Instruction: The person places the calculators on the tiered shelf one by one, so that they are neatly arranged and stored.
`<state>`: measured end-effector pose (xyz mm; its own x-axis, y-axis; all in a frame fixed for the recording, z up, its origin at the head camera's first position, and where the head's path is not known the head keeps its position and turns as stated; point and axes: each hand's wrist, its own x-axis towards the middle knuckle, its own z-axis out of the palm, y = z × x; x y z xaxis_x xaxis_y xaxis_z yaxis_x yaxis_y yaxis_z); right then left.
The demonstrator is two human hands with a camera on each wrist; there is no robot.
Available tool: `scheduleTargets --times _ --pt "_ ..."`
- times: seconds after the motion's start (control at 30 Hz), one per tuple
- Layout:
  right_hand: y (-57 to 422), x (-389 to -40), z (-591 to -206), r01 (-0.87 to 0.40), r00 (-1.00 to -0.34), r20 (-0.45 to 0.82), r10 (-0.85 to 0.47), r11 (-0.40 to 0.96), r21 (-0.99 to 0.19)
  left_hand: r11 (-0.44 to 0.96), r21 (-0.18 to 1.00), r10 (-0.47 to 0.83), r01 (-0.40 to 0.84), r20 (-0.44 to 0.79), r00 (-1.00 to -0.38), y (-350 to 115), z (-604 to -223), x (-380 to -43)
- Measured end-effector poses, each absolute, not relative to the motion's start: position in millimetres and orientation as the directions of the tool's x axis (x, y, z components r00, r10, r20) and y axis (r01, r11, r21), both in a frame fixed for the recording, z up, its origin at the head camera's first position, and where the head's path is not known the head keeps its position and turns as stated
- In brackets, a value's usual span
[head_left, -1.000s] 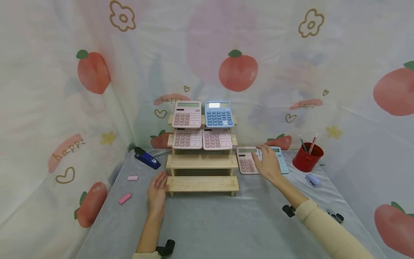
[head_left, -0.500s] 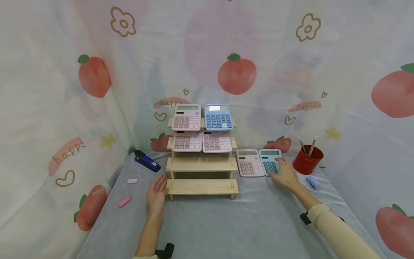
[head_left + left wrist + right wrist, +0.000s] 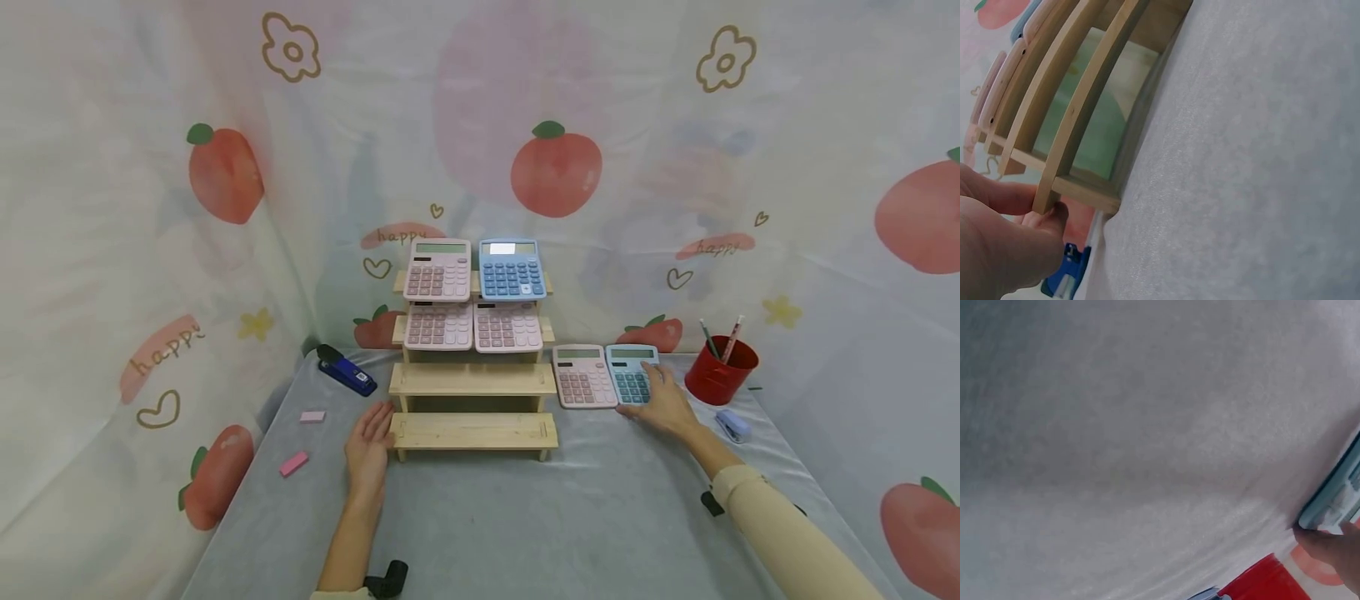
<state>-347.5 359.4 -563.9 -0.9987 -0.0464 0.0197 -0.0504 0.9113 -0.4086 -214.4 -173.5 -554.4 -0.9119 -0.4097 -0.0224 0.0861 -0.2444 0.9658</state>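
Observation:
A four-tier wooden display rack [image 3: 472,431] stands in the middle of the table. My left hand [image 3: 367,454] pinches the left end of its lowest board between thumb and fingers, seen closely in the left wrist view. At the rack's right, a light-blue calculator [image 3: 627,377] lies beside a pink calculator [image 3: 581,379]. My right hand [image 3: 666,408] grips the light-blue one, thumb at its front edge and fingers along its right side. The top tier bears a pink calculator [image 3: 438,271] and a blue calculator [image 3: 513,271]; two pink calculators [image 3: 507,327] stand one tier below.
A red cup [image 3: 712,375] with two pencils stands right of my right hand, a small blue-purple stapler [image 3: 732,426] in front of it. At the left lie a dark-blue stapler [image 3: 347,371] and two pink erasers [image 3: 294,464]. Patterned cloth hangs behind the table.
My right hand has moved right and down from above the gap between the two table calculators to the light-blue one's right side. My left hand stays at the rack.

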Motion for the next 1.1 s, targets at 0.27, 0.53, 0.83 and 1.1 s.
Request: scheduleTargets --times 0.27,0.53,0.83,1.1 --pt "354 -349 -565 -0.085 -0.996 0.058 -0.066 0.899 -0.429 -0.241 0.966 -0.422 0.094 -0.017 -0.907 -174 -553 -215" --pt "346 -339 -562 -0.072 -0.991 0.129 -0.018 0.902 -0.426 -0.249 0.965 -0.418 0.086 -0.027 -0.908 -174 -556 -216" --pt "331 -310 -530 -0.138 -0.970 0.242 -0.023 0.871 -0.471 -0.238 0.968 -0.423 0.081 -0.028 -0.906 -174 -554 -216" --pt "305 -269 -495 -0.291 -0.926 0.358 -0.118 0.828 -0.480 -0.247 0.966 -0.409 0.077 -0.032 -0.912 -174 -555 -215"
